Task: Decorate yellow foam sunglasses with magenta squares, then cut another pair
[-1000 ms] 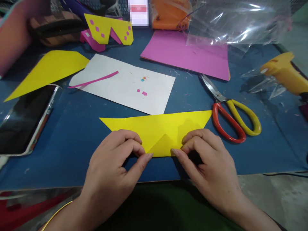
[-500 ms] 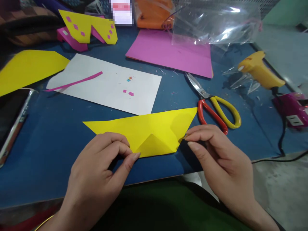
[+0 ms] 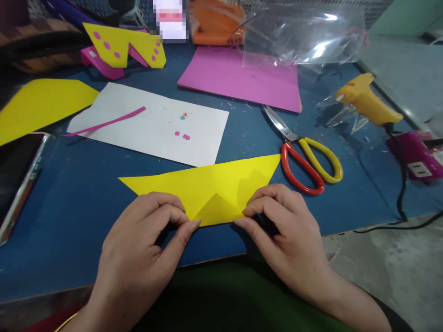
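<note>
A folded sheet of yellow paper (image 3: 207, 182) lies near the table's front edge, with a small triangular flap turned up at its lower middle. My left hand (image 3: 145, 244) pinches the lower edge left of the flap, thumb in front and fingers behind. On the flap's other side, my right hand (image 3: 287, 235) is closed on the lower right corner between thumb and fingers. Scissors (image 3: 290, 138) with one red and one yellow handle lie just beyond the paper's right tip, blades pointing away.
White paper (image 3: 162, 138) with pink scraps and a pink strip lies behind. Pink sheets (image 3: 242, 76), a yellow glue gun (image 3: 372, 99) with its cord, and a purple power socket (image 3: 415, 154) stand farther right. A phone (image 3: 24, 180) is at left, below another yellow sheet (image 3: 48, 103).
My right hand has moved left from beside the yellow paper and taken hold of its lower right corner. My left hand keeps its pinch. The whole view has shifted slightly.
</note>
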